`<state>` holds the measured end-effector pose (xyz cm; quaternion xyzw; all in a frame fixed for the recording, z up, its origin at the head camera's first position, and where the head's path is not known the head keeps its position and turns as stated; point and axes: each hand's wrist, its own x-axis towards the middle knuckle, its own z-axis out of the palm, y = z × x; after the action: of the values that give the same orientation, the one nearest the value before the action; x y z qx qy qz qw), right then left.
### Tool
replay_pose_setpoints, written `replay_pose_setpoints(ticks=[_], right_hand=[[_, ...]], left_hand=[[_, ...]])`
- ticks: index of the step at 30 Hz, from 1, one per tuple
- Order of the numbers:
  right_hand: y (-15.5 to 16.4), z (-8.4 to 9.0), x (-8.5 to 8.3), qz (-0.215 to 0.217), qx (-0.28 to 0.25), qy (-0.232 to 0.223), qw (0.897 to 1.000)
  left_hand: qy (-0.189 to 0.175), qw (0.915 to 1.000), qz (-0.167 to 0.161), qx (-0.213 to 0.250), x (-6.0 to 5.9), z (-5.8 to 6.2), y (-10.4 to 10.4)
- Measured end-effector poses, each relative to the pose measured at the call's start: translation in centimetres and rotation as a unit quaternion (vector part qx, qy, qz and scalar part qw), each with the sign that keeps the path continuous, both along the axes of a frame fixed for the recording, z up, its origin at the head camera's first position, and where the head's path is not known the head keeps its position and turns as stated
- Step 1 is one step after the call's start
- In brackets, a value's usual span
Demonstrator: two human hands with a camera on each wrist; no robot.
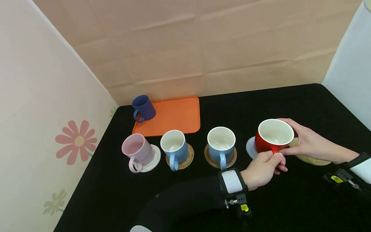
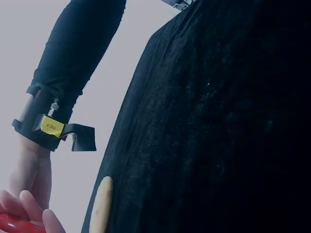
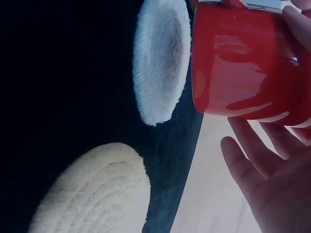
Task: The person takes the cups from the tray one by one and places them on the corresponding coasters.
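Observation:
A red mug (image 1: 273, 137) with a white inside hangs tilted just above a pale round coaster (image 1: 250, 148). My left hand (image 1: 265, 169) pinches its handle from the near side. My right hand (image 1: 307, 143) reaches in from the right, its fingers lying fairly straight against the mug's far side. In the right wrist view the red mug (image 3: 248, 63) is apart from the white coaster (image 3: 163, 58), and the right hand's fingers (image 3: 252, 155) touch the mug's wall. A beige woven coaster (image 1: 311, 158) lies under the right hand. The left wrist view shows only fingertips (image 2: 29, 206) and the right forearm.
Left of the red mug stand a light blue mug (image 1: 221, 141), another light blue mug (image 1: 175, 148) and a pink mug (image 1: 137, 151), each on a coaster. Behind them lies an orange tray (image 1: 179, 116) with a dark blue mug (image 1: 143, 108). Walls close the left and back.

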<state>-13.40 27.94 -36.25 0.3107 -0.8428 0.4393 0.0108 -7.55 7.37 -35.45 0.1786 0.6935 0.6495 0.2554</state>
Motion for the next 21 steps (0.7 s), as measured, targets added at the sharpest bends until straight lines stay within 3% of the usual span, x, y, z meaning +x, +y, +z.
replay_pose_setpoints(ticks=[10,21], right_hand=[[0.6,-1.0,-1.0,0.016,0.002,-0.018,1.0],[0.6,-1.3,-1.7,0.043,-0.001,-0.014,0.999]], left_hand=[[-0.006,0.9989,0.047,0.008,0.1,-1.4,1.7],[-0.021,0.997,0.071,0.024,0.2,-1.6,2.4]])
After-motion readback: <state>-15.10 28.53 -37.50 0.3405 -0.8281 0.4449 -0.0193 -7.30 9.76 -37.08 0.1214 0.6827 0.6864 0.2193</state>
